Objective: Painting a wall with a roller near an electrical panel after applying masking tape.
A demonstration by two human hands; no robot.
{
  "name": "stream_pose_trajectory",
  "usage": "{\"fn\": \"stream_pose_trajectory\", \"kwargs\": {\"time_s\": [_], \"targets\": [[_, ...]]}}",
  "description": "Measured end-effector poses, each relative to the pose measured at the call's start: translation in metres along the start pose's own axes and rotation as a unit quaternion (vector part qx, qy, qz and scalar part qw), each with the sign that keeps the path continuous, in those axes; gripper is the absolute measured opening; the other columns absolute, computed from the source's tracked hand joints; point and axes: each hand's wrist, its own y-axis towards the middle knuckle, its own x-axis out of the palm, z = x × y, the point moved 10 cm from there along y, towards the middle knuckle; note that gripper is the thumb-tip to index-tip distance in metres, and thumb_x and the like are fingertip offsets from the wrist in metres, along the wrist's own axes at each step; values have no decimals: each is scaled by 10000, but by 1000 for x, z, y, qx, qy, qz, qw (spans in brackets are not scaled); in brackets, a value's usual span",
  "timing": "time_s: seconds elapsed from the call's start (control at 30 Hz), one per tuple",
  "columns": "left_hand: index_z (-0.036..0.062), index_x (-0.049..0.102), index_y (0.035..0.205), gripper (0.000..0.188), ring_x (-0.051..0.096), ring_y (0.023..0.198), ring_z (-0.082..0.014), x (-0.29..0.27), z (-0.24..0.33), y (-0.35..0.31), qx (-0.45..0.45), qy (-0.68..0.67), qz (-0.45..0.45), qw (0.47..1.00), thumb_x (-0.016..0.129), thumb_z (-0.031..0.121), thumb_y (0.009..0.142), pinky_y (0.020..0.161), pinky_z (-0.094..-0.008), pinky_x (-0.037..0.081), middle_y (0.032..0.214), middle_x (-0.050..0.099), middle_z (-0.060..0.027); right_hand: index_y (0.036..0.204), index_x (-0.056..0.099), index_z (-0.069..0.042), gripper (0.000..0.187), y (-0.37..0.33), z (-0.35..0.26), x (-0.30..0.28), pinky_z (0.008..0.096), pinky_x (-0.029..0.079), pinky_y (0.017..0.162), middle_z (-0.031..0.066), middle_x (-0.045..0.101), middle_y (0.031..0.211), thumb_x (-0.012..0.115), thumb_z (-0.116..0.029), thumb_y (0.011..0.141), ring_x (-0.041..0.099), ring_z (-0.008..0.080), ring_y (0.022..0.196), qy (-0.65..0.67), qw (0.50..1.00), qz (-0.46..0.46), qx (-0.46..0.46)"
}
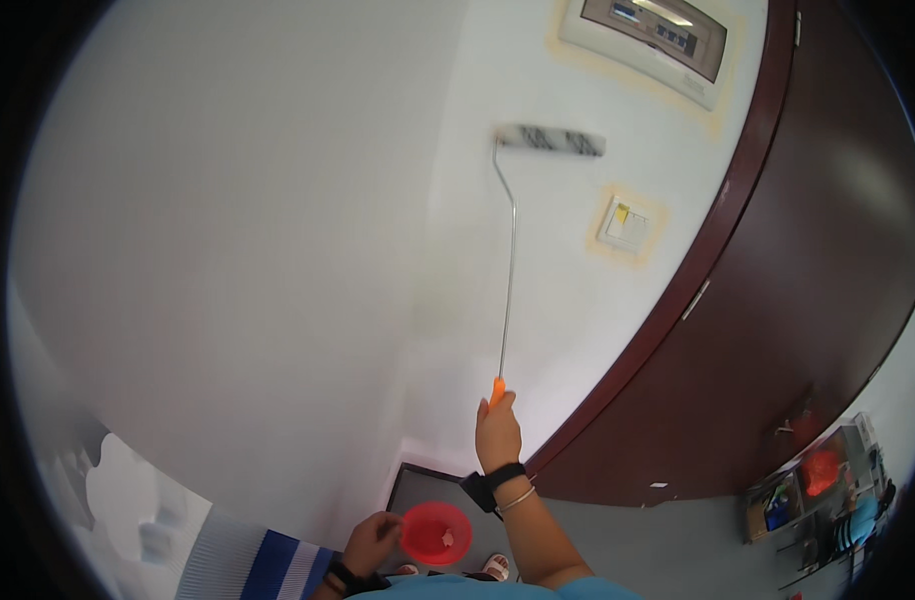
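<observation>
My right hand (499, 438) is wrapped round the orange handle of a paint roller (510, 250) with a long, thin metal rod. Its grey and white patterned sleeve (553, 140) lies level against the white wall (478, 270), between an electrical panel and a light switch. Low at the left, my left hand (374, 541) hangs with its fingers curled, beside the rim of a red plastic basin (436, 533) on the floor. Whether those fingers hold anything I cannot make out. Inside the basin lies a small pale piece.
An electrical panel (638, 62) and a light switch (626, 225) have yellowish tape or staining round their edges. A dark red door (778, 280) stands at the right. Shelving with a red bag (821, 470) is at far right, blue-and-white striped fabric (283, 567) at lower left.
</observation>
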Motion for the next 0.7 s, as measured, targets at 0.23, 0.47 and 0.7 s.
{"fn": "stream_pose_trajectory", "kwargs": {"time_s": [0.23, 0.47, 0.7], "targets": [[-20, 591, 1031, 139, 623, 760, -144, 3, 20, 14, -7, 5, -21, 1000, 533, 46, 923, 730, -269, 516, 823, 636, -77, 1039, 365, 7, 323, -73, 84, 38, 528, 490, 599, 286, 619, 820, 524, -258, 946, 607, 473, 733, -1, 997, -57, 58], [-7, 602, 1026, 145, 625, 805, -127, 9, 28, 26, 13, 5, -38, 999, 555, 74, 915, 734, -260, 497, 868, 649, -74, 1109, 378, -53, 321, -128, 155, 46, 563, 472, 684, 283, 632, 877, 466, -322, 960, 604, 484, 817, 5, 983, -117, 143], [-23, 583, 1029, 133, 611, 764, -139, 11, 31, 25, -11, -49, -40, 998, 532, 50, 930, 730, -278, 519, 835, 624, -73, 1099, 476, -102, 313, -174, 204, 9, 531, 485, 601, 200, 642, 756, 512, -356, 919, 632, 412, 696, -76, 986, -91, 115]]}}
